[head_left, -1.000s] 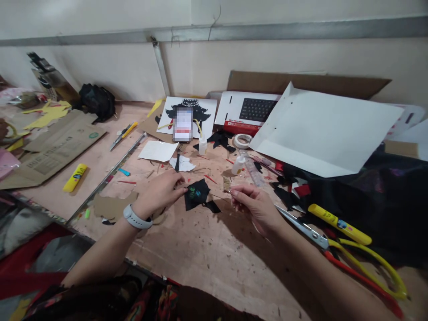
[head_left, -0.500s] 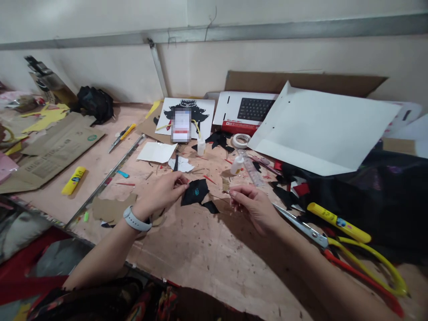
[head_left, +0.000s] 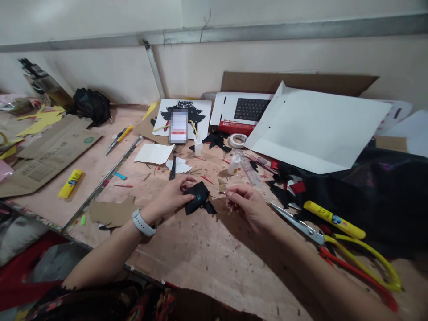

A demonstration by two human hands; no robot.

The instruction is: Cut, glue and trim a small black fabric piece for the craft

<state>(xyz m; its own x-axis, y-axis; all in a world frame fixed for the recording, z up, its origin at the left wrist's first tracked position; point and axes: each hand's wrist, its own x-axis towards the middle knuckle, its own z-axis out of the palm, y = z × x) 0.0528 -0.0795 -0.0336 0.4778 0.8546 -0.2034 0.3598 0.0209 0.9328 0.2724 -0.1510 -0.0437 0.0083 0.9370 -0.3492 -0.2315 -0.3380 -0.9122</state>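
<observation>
The left hand [head_left: 174, 195] pinches a small black fabric piece [head_left: 197, 197] between thumb and fingers, holding it just above the wooden table [head_left: 200, 258]. A white watch [head_left: 143, 224] sits on that wrist. Just right of the fabric piece, the right hand [head_left: 249, 206] has its thumb and forefinger pressed together on something thin, perhaps a needle; it is too small to tell. Right of the fabric piece, past the right hand, lie the scissors [head_left: 334, 243] with yellow and red handles, and beyond them a yellow utility knife [head_left: 334, 219]. Behind the fabric piece stand two small glue bottles [head_left: 234, 164], a tape roll [head_left: 238, 140] and a phone [head_left: 178, 125] on a printed picture. Well to the left of the fabric piece lies a yellow glue stick [head_left: 70, 183].
</observation>
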